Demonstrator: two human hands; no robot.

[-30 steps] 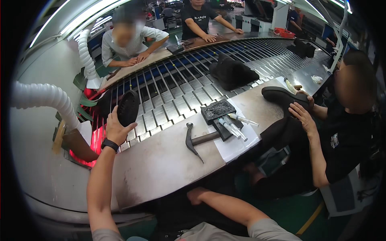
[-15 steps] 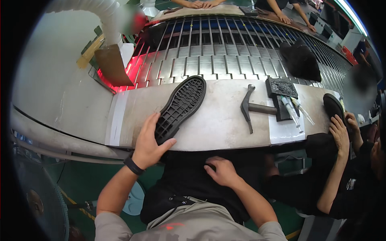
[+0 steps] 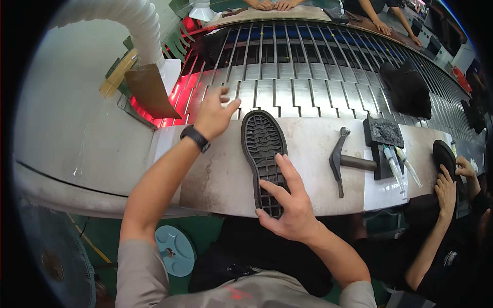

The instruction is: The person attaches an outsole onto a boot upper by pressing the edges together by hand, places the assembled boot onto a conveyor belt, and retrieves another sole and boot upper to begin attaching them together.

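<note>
A black shoe sole (image 3: 263, 134) lies tread side up near the bench's front edge, its toe toward the slatted conveyor. My right hand (image 3: 292, 205) rests over its heel half, with thumb and fingers spread across the tread. Up and to the left, my left hand (image 3: 213, 115), with a black band on its wrist, is held out by the conveyor's near edge. Its fingers are apart and nothing shows in them. To the right of the sole lies a hammer (image 3: 336, 159) with a dark handle.
Beyond the bench (image 3: 205, 174) runs the metal conveyor (image 3: 277, 95), with a black lump (image 3: 408, 90) on it. A grey block (image 3: 384, 132) and two syringes (image 3: 394, 167) lie past the hammer. At right, a co-worker's hands hold another sole (image 3: 442, 154). A white duct (image 3: 141, 31) hangs at left.
My left hand has left the sole and moved up toward the conveyor. My right hand has come up from my lap onto the sole, which has turned to point straighter away. The view has shifted.
</note>
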